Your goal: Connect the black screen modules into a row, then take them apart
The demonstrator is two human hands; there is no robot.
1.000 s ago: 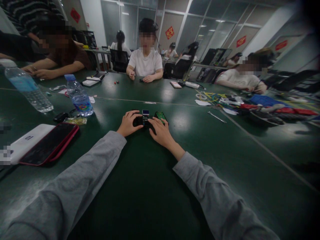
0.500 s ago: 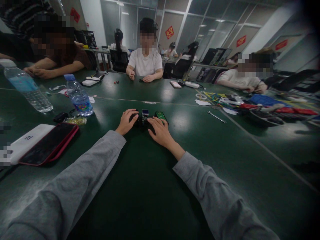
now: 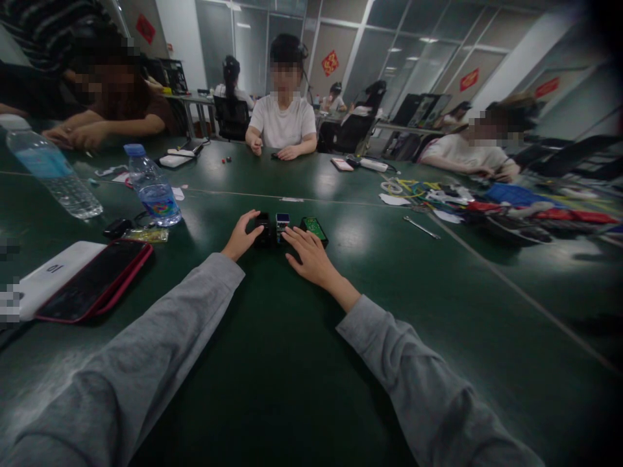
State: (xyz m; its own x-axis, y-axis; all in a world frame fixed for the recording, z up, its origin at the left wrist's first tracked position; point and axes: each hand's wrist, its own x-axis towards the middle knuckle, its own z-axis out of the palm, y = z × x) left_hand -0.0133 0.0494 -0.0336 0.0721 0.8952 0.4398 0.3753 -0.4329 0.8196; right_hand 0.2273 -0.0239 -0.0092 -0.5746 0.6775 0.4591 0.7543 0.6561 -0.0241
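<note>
Three small pieces stand in a row on the dark green table point(image 3: 302, 363). My left hand point(image 3: 241, 235) is at the left side of a black box-like piece point(image 3: 263, 228), fingers apart and curved around its edge. In the middle is a small electronic module with a little screen point(image 3: 282, 220). My right hand point(image 3: 311, 258) lies with fingers stretched out over the lower part of that module and the near side of a black case holding a green circuit board point(image 3: 314, 227). Its fingers partly hide both, and I cannot tell how firmly they touch.
Two water bottles point(image 3: 153, 188) stand at the left, beyond a phone in a red case point(image 3: 100, 282) and a white power bank point(image 3: 58, 272). A wrench point(image 3: 421, 227) and a pile of cables and cloth point(image 3: 516, 201) lie right. A person in white point(image 3: 283, 123) sits opposite.
My left hand has shifted slightly left, uncovering more of the black piece. My right hand has edged a little left over the module, showing more of the green board.
</note>
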